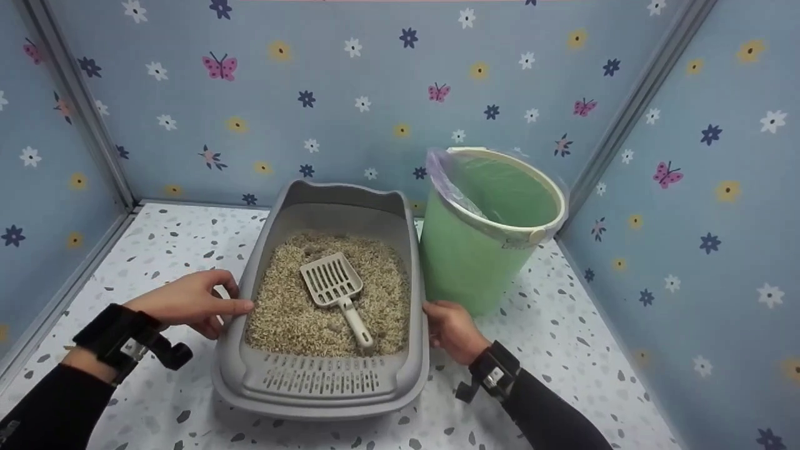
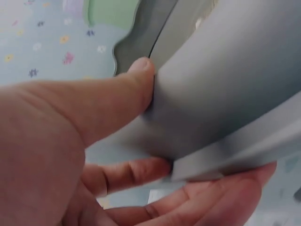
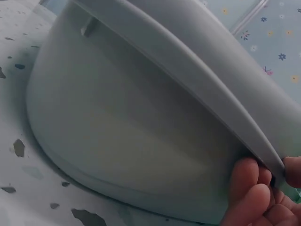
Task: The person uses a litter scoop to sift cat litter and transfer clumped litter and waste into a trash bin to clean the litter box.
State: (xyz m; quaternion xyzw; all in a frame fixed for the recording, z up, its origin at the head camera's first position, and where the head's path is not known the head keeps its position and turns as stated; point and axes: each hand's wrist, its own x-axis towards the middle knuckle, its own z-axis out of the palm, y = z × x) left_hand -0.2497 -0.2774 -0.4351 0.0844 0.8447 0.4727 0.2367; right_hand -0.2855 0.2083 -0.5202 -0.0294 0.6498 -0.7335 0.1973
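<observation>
A grey litter box (image 1: 325, 403) filled with grainy tan litter (image 1: 275, 319) stands on the speckled surface. On the litter lies a beige slotted litter scoop (image 1: 334, 281), its handle toward the front right. My left hand (image 1: 197, 303) holds the box's left rim; in the left wrist view the thumb (image 2: 141, 77) presses the outer side and the fingers reach under the lip. At the right rim, my right hand (image 1: 456, 328) grips the edge, with curled fingers (image 3: 251, 200) beneath the lip in the right wrist view. Part of the right thumb is cut off there.
A green trash bin (image 1: 469, 262) with a thin purplish bag liner (image 1: 447, 181) stands close against the box's right side. Flower-patterned panels (image 1: 369, 81) rise at the back, left and right. White speckled flooring (image 1: 181, 244) lies around the box.
</observation>
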